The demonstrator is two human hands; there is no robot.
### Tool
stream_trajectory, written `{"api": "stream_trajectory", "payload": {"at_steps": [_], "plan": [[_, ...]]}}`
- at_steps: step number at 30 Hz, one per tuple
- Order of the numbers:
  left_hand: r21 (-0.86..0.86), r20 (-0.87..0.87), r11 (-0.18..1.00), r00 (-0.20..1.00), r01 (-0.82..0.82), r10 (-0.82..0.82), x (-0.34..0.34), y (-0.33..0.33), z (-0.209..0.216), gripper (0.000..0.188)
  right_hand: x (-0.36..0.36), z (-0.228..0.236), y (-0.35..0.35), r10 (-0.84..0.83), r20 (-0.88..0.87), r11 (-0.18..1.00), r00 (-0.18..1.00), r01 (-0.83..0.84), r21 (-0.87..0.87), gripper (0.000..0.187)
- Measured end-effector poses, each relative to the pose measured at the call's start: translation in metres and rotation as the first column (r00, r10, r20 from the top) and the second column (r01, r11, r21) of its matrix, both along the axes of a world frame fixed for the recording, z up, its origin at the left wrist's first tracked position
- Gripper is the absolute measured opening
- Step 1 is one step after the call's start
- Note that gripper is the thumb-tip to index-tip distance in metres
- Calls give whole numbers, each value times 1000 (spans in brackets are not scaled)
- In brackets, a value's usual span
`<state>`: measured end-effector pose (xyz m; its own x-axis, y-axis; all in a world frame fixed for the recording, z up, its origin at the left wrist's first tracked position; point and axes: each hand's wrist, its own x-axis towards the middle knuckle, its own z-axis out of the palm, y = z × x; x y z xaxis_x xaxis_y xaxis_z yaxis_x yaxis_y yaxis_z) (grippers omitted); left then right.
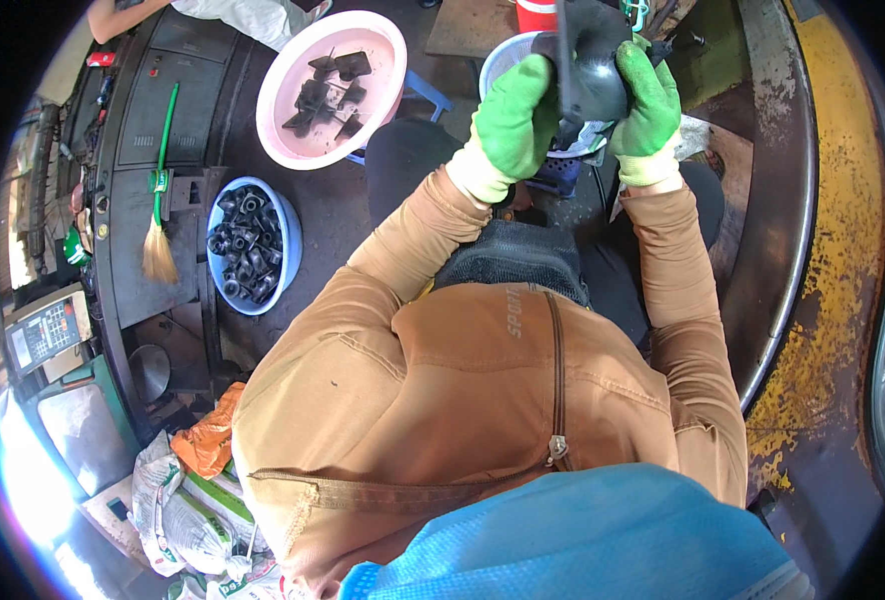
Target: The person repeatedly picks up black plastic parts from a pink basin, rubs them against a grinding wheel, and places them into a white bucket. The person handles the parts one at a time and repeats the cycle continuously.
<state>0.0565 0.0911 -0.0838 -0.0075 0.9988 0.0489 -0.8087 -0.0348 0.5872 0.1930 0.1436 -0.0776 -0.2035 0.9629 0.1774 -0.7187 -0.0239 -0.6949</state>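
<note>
Both my hands wear green-coated gloves with pale yellow cuffs and are raised in front of me at the top of the view. Between them is a black moulded part [597,78], broad, with a smooth, shiny curved face and a flat flange edge on its left. My left hand [516,120] grips its left side, thumb up. My right hand [649,112] closes on its right side, thumb against the curved face. Beneath the part stands a light blue basket [500,64], mostly hidden, with dark pieces inside.
At upper left a pink basin [291,85] holds several flat black pieces. A blue basin [292,245] of small black parts stands below it, near a green-handled broom [167,150]. A worn yellow machine frame [833,270] runs along the right. Sacks [178,500] lie lower left; another person's arm [123,18] shows top left.
</note>
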Motion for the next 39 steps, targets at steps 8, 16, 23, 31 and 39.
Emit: {"api": "stream_trajectory", "payload": {"at_steps": [8, 16, 23, 31, 39], "plan": [[439, -660, 836, 512, -330, 549, 0, 6, 18, 40, -13, -58, 0, 135, 240, 983, 961, -160, 88, 36], [501, -765, 821, 304, -273, 568, 5, 22, 27, 69, -14, -100, -2, -35, 914, 914, 405, -356, 193, 44], [715, -698, 688, -56, -124, 714, 2, 20, 40, 57, -18, -115, -1, -73, 773, 862, 630, -350, 366, 42], [749, -662, 656, -122, -89, 739, 1, 26, 35, 54, -28, -100, 1, 451, 163, 855, 877, -477, 203, 41], [664, -731, 733, 78, -148, 678, -1, 24, 26, 63, -6, -84, 5, -437, 723, 656, 536, -360, 663, 34]]}}
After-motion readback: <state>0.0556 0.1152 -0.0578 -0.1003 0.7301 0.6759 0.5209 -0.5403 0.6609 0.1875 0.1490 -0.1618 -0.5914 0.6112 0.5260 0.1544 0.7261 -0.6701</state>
